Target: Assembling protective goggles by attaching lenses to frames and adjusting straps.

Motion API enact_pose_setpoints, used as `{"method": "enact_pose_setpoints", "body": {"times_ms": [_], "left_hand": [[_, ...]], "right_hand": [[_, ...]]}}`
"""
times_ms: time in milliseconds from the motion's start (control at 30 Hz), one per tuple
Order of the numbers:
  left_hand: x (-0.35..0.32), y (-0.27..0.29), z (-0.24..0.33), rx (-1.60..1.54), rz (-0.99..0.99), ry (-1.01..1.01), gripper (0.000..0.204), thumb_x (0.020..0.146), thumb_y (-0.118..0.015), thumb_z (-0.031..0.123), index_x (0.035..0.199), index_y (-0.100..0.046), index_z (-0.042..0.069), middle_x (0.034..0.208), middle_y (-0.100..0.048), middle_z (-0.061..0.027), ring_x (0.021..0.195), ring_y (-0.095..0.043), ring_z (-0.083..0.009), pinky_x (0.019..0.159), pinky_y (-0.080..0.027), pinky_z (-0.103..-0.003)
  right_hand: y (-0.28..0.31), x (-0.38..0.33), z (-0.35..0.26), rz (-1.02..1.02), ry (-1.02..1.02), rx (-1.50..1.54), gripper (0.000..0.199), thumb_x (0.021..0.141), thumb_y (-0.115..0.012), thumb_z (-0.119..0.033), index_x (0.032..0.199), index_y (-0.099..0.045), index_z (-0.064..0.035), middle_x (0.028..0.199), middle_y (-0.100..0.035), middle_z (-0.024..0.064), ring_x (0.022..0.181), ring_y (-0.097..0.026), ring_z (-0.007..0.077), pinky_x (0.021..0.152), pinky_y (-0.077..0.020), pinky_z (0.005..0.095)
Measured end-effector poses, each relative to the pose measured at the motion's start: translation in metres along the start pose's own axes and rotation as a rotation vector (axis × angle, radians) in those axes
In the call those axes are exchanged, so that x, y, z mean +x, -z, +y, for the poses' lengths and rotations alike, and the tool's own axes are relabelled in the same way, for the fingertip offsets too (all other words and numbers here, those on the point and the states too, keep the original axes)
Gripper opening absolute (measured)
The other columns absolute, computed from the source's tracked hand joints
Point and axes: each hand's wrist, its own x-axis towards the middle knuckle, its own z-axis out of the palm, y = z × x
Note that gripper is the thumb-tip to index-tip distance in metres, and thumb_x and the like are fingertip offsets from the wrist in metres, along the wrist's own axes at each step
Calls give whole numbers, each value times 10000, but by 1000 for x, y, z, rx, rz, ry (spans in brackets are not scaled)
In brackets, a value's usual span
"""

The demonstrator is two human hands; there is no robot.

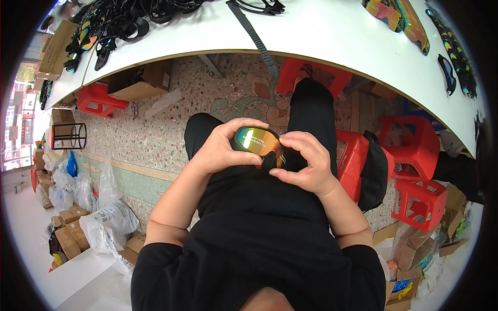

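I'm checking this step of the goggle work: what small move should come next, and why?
Probably press the right hand thumb in at the lens edge: both hands pinch the mirrored goggle lens over the lap, the left hand bracing its other end.

brown cardboard box [142,83] under the counter, open side showing | tan carton [56,45] on the counter's far left | small brown boxes [70,228] stacked on the floor at lower left | clear plastic bags [106,217] beside them | flattened brown cartons [415,249] on the floor at lower right
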Motion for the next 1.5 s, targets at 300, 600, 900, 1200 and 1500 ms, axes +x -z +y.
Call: {"method": "enact_pose_setpoints", "body": {"times_ms": [300,600,900,1200,1500], "left_hand": [[17,8,42,995,-105,-545,570,665,-844,393,1091,-662,60,948,-585,-103,888,-585,-295,782,-485,-394],[18,-12,24,901,-54,-638,515,724,-803,378,1065,-629,32,934,-568,-115,832,-588,-297,718,-517,-388],[10,-10,12,914,37,-557,440,737,-774,327,1032,-613,43,932,-567,-115,841,-606,-309,710,-521,-388],[8,-14,0,796,125,-543,393,797,-710,297,1062,-609,25,912,-558,-124,794,-591,-306,687,-510,-385],[1,-6,-10,768,227,-505,352,855,-649,289,1063,-613,6,905,-574,-142,811,-595,-325,706,-507,-394]], "right_hand": [[2,13,3,-42,61,-65,557,602,-894,-170,1080,-655,-13,1048,-641,144,917,-656,303,801,-558,371],[16,8,30,-143,-434,660,656,795,-776,-470,1209,-587,2,1254,-523,115,1173,-508,207,1000,-401,343],[6,-8,26,-70,-645,1030,502,897,-678,-434,1132,-604,3,1089,-605,70,1025,-578,152,932,-444,283],[9,-25,17,79,-728,1207,516,905,-674,-361,1233,-549,18,1159,-605,104,1084,-592,183,968,-461,314],[1,-41,23,20,-654,1330,448,945,-614,-281,1275,-525,8,1193,-614,120,1117,-599,209,994,-468,357]]}}
